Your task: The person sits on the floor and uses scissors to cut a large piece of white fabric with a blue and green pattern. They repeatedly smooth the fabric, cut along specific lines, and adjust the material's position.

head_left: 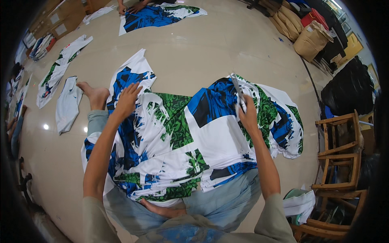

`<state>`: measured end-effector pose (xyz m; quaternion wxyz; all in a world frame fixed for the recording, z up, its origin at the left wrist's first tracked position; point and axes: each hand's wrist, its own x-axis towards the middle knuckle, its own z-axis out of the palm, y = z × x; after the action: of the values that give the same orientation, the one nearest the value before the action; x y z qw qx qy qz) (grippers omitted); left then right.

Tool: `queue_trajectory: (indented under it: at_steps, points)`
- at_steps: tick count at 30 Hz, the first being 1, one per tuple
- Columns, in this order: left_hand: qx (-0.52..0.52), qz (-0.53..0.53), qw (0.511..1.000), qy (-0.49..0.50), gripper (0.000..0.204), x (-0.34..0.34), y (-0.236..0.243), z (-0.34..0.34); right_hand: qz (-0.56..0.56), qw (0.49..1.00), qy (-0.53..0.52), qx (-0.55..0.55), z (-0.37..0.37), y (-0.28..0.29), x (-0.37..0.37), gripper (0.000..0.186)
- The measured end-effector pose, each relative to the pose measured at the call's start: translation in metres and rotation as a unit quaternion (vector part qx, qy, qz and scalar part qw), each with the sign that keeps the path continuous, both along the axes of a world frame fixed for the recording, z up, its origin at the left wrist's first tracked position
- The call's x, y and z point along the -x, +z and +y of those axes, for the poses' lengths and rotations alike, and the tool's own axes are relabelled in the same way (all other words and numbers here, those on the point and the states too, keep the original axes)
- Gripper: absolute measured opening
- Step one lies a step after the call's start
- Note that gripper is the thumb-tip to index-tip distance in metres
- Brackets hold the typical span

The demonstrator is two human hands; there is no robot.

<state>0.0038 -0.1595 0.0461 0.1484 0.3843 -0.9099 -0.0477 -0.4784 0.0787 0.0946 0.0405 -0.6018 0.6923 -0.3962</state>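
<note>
- Our right grip [249, 114] wraps the scissors' handles [243, 107]; our left grip [129, 101] hovers or rests, fingers extended, over printed cloth [214, 135].
- That cloth drapes across our legs [229, 198] and floor [182, 60]; probably light, limp, slippery: pinch it by an edge.

The floor [184, 73] before you is beige and glossy. Large patterned fabric [176, 117] lies partly on it near you; a white piece [67, 107] and a patterned strip [60, 65] lie left, a blue-patterned panel [150, 18] far.
</note>
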Motion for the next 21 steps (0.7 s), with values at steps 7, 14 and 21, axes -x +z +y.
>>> queue_trajectory:
  at_steps: [7, 14, 21]
  points:
    - [0.015, -0.193, 0.981, -0.025, 0.089, 0.045, -0.04, -0.112, 0.142, 0.987, -0.07, -0.035, -0.198, -0.057, 0.091, 0.045]
    - [0.085, -0.16, 0.983, 0.004, 0.04, -0.063, -0.065, -0.11, 0.118, 0.991, -0.051, -0.044, -0.143, -0.102, 0.118, 0.044]
    - [-0.042, -0.07, 0.99, 0.114, 0.013, -0.222, 0.076, 0.01, 0.024, 0.964, -0.26, 0.045, 0.11, -0.004, 0.177, 0.053]
